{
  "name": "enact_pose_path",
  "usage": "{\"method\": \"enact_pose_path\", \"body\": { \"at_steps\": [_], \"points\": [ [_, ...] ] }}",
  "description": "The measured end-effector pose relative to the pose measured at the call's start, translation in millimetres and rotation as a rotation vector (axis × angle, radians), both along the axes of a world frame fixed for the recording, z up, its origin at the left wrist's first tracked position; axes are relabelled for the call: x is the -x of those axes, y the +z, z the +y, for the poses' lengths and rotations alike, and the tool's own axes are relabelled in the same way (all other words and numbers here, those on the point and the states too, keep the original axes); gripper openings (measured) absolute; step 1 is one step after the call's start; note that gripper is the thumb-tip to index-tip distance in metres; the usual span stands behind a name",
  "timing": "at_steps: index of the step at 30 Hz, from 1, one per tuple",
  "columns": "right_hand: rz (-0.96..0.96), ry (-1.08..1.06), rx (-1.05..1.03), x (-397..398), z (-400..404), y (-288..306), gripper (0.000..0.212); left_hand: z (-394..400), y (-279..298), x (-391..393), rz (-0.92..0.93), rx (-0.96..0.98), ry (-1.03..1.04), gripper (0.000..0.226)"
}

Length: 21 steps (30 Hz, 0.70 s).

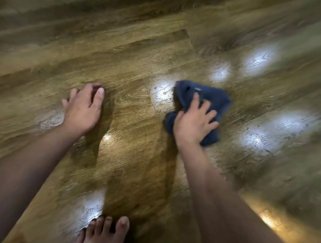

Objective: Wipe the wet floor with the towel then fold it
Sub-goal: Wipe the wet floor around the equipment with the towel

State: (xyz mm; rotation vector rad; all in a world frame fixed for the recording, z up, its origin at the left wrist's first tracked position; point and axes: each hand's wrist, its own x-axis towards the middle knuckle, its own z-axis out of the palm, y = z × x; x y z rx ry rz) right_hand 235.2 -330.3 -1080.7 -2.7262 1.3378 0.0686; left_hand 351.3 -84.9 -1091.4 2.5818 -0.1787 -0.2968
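**Blue towel bunched under the right hand on a wet wood-look floor**

So the dark blue towel [210, 97] is sitting on the wood-grain plank floor [133, 61], right of centre in the view. It's crumpled into a lumpy wad, not flat and not folded. Its long axis runs roughly on a diagonal, from the upper end away from the person down toward the lower right near the wrist, with a smaller rolled bit poking out at the left under the thumb side.

The right hand [194, 122] is on top of the towel, fingers spread and lying over the cloth, palm pressing it down onto the floor. The thumb looks tucked against the rolled left part, though the blur makes it hard to say whether it actually pinches anything.

The left hand [83, 108] is well apart from the towel, planted on the floor with fingers fairly straight and splayed, holding nothing.

Floor has bright glossy patches [162, 92] just left of the towel with small droplets showing in them, and more shiny spots to the right and beyond. A bare foot [103, 232] shows at the bottom edge, toes pointing away from the person. The whole picture is motion-blurred, mostly toward the edges.
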Motion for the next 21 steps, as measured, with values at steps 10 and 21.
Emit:
{"method": "enact_pose_path", "body": {
  "at_steps": [10,21],
  "points": [
    [-0.006,1.169,-0.174,103,215,-5,0.043,-41,3,-4,-0.007,-0.218,0.0,0.048],
    [0.079,0.633,0.025,17,-61,-2,0.074,-9,-9,5,-0.066,-0.222,-0.129,0.047]
  ]
}}
